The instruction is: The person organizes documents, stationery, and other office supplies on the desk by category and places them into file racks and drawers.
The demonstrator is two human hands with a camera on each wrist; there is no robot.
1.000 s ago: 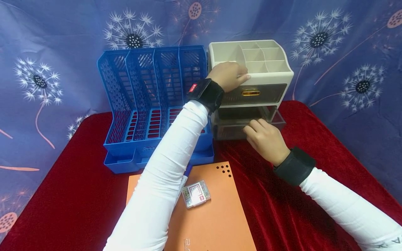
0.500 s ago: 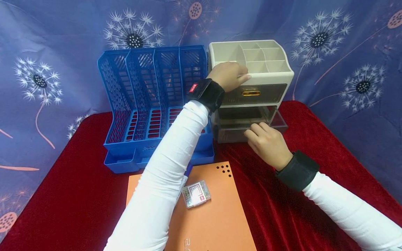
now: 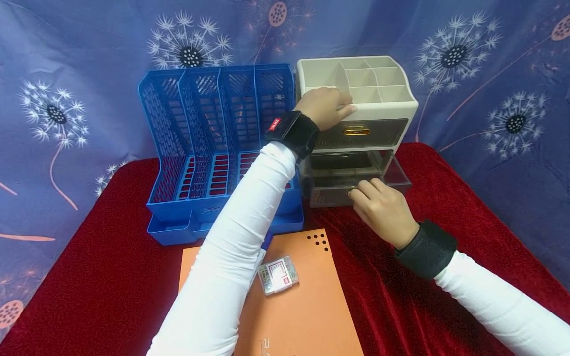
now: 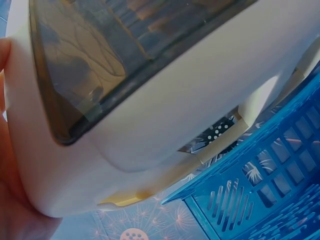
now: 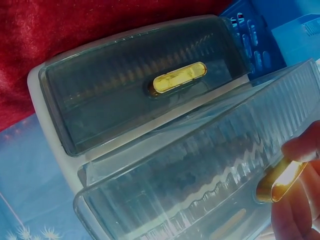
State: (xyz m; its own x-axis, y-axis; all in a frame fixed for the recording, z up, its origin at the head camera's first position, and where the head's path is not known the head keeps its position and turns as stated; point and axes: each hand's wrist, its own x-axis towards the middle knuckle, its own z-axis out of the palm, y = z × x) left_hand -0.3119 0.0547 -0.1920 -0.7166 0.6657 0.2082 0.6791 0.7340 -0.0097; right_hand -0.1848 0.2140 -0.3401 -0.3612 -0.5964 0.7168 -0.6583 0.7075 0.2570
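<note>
A cream desktop organizer (image 3: 385,111) stands at the back right of the table. Its upper drawer (image 3: 376,133) is closed, while the clear lower drawer (image 3: 329,197) is pulled partway out. My left hand (image 3: 324,107) grips the organizer's top front rim, thumb outside and fingers over the edge; in the left wrist view part of that hand (image 4: 15,185) lies against the cream body. With my right hand (image 3: 384,210) I pinch the lower drawer's gold handle (image 5: 287,180), which the right wrist view shows between thumb and fingers.
A blue file rack (image 3: 213,202) stands just left of the organizer. An orange folder (image 3: 307,316) lies in front, bearing a small clear box (image 3: 278,275) and a pen (image 3: 266,242) partly under my left sleeve. Red velvet (image 3: 450,198) covers the table; a patterned blue cloth (image 3: 356,29) hangs behind.
My right hand has moved toward me and slightly right, drawing the lower drawer farther out. The left hand stays in place on the organizer's rim.
</note>
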